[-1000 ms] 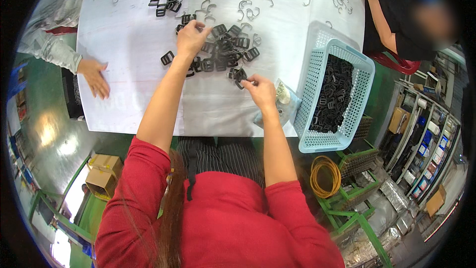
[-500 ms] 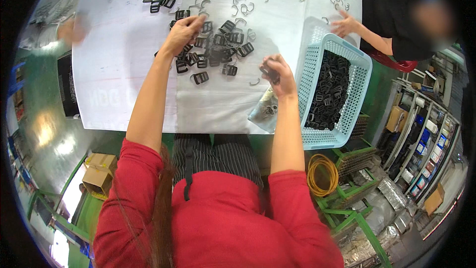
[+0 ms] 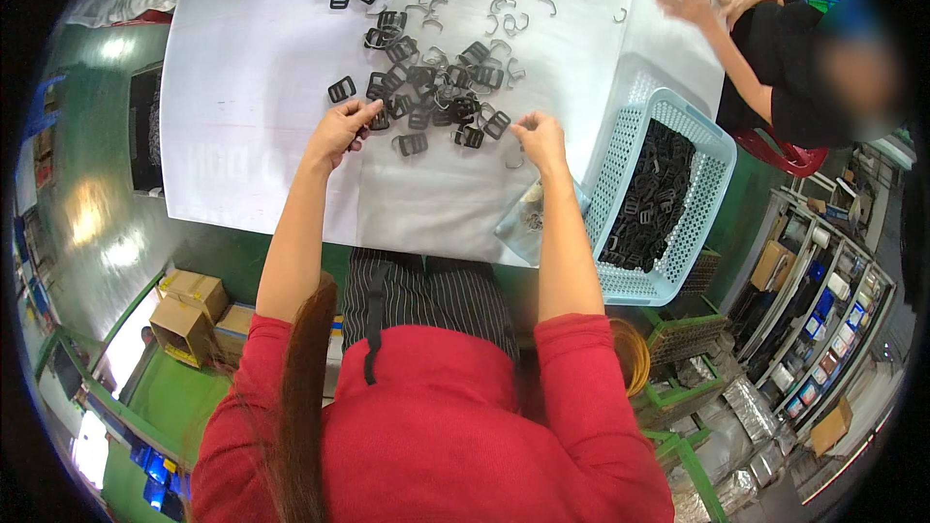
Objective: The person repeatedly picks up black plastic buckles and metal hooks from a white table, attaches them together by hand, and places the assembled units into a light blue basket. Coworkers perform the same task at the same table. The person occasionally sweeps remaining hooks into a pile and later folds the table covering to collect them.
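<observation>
Flat black rectangular buckles (image 3: 436, 87) lie heaped with bent grey metal hooks (image 3: 499, 8) on the white-covered table (image 3: 242, 87). The left hand (image 3: 339, 131) pinches one buckle at the heap's edge; the right hand (image 3: 540, 136), half curled, now touches the heap instead of hovering by the perforated blue basket (image 3: 630, 174).

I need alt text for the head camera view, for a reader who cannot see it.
Seen from above, a person in a red top reaches both hands to a pile of black buckles on a white table: the left hand grips one, the right hand hovers at the pile's edge. A blue basket of buckles stands to the right.
</observation>
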The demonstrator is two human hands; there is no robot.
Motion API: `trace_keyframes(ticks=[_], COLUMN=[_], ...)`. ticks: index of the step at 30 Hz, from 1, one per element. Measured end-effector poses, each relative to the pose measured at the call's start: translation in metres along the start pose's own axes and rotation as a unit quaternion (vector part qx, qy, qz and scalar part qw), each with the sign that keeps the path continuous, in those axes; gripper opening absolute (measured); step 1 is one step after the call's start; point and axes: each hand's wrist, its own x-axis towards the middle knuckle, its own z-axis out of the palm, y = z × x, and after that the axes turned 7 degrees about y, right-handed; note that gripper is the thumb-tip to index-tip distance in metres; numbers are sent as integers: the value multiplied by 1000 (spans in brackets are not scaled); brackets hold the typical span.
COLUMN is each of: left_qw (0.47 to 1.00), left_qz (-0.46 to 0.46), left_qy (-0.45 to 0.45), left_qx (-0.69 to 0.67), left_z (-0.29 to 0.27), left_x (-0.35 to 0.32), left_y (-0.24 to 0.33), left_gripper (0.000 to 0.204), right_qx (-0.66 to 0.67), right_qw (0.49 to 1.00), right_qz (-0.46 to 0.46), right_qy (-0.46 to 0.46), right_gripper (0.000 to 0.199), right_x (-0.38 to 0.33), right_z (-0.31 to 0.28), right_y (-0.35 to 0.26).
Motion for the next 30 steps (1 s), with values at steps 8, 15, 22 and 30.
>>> trace_keyframes(ticks=[8,15,22,30], left_qw=[993,994,863,915], left_qz=[34,28,357,204], left_qy=[95,-3,123,12], left_qx=[57,-109,336,349], left_z=[-14,-10,32,49], left_x=[-7,-4,14,-26], left_y=[-12,-20,-19,53], left_gripper=[37,19,33,21], right_qx=[-94,-66,111,234], right_qw=[989,996,992,971], right_qz=[-58,-51,47,38], right_qy=[99,40,-20,-24], right_gripper=[31,29,26,17], right_x=[-21,-20,-55,-123], right_z=[18,13,-21,-113], right_y=[-31,-21,3,9])
